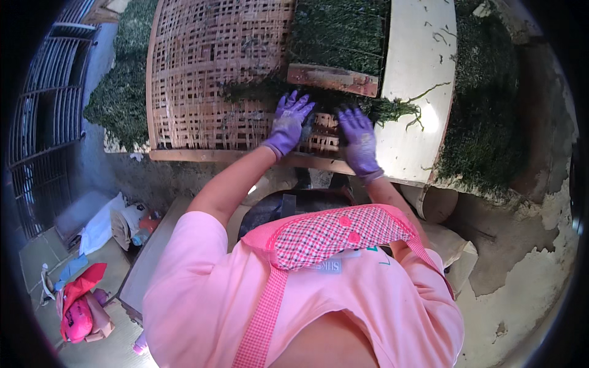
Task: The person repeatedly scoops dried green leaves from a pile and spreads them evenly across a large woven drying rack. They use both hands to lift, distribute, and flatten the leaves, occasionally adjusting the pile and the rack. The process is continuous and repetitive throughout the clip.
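Note:
My left hand (288, 122), in a purple glove, lies with fingers apart on the woven slatted rack (211, 55), at a band of loose dark green strands (257, 89). My right hand (359, 141), gloved alike, rests with fingers apart at the same band, by the pale board (420, 43); its outline is slightly blurred. A small clump of strands (396, 109) spreads onto that board. Beyond my hands a wooden bar (331, 78) lies along the near end of a dense green mat (337, 34).
More green mats (478, 104) flank the rack on both sides. A barred metal frame (46, 98) stands at the left. Low on the left are a red item (83, 282), a pink item (78, 322) and white cloth (101, 224). A dark seat (264, 221) is beneath me.

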Tool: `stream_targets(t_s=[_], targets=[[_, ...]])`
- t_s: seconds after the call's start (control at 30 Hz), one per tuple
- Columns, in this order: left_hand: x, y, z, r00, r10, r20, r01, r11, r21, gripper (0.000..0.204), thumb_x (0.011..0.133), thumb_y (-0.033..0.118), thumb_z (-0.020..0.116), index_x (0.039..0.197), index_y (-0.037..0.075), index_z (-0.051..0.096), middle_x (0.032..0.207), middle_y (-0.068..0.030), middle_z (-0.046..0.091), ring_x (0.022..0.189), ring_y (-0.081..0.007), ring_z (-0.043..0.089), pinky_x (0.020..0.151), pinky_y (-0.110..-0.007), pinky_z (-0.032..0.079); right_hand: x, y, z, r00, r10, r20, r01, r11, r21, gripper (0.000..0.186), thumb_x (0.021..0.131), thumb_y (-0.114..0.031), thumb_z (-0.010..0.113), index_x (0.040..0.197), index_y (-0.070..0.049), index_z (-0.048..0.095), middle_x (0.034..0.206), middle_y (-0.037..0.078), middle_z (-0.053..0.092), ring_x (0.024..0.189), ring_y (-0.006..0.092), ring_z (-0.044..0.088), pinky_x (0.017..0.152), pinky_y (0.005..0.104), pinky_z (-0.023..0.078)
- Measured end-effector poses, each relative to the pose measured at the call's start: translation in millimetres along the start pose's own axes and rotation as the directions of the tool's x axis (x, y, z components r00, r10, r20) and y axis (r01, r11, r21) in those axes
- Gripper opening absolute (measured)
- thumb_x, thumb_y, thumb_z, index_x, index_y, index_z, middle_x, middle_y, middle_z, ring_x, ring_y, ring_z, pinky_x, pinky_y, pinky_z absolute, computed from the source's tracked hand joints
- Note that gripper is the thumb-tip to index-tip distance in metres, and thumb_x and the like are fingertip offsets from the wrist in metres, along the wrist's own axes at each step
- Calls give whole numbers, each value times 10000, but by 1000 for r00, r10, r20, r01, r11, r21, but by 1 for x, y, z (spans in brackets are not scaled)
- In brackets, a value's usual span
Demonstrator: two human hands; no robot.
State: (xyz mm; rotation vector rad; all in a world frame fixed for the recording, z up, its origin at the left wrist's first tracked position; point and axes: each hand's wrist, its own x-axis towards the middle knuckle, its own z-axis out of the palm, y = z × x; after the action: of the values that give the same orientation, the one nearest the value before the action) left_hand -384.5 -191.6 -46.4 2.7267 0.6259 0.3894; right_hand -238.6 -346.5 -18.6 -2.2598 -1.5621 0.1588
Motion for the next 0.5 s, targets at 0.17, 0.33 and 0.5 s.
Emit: stream_targets(t_s=[0.17, 0.33, 0.5], targets=[[80, 72, -3, 964, 255, 73, -216, 914, -342, 546, 815, 323, 633, 1332, 167, 547, 1392, -100, 505, 1307, -292, 451, 1106, -393, 343, 12, 9, 62, 955, 295, -6, -294, 954, 66, 664, 856, -255, 588, 1433, -44, 336, 1442, 183, 407, 1342, 335, 369, 1093, 426, 283], [120, 128, 43, 919, 392, 37, -391, 920, -30, 374, 863, 307, 588, 1191, 128, 601, 1449, -142, 420, 1394, -304, 306, 1160, -397, 204, -20, 20, 90, 930, 350, 110, -356, 934, 40, 663, 927, -427, 504, 1451, -72, 305, 1493, 152, 323, 1379, 293, 297, 1131, 426, 220], [95, 61, 41, 966, 257, 14, -235, 903, -359, 272, 768, 233, 610, 1025, 146, 632, 1023, -97, 647, 997, -320, 594, 965, -406, 420, -2, 15, 52, 990, 135, -42, -136, 990, -24, 733, 777, -347, 640, 1397, -36, 400, 1405, 240, 420, 1311, 420, 376, 1124, 513, 226]])
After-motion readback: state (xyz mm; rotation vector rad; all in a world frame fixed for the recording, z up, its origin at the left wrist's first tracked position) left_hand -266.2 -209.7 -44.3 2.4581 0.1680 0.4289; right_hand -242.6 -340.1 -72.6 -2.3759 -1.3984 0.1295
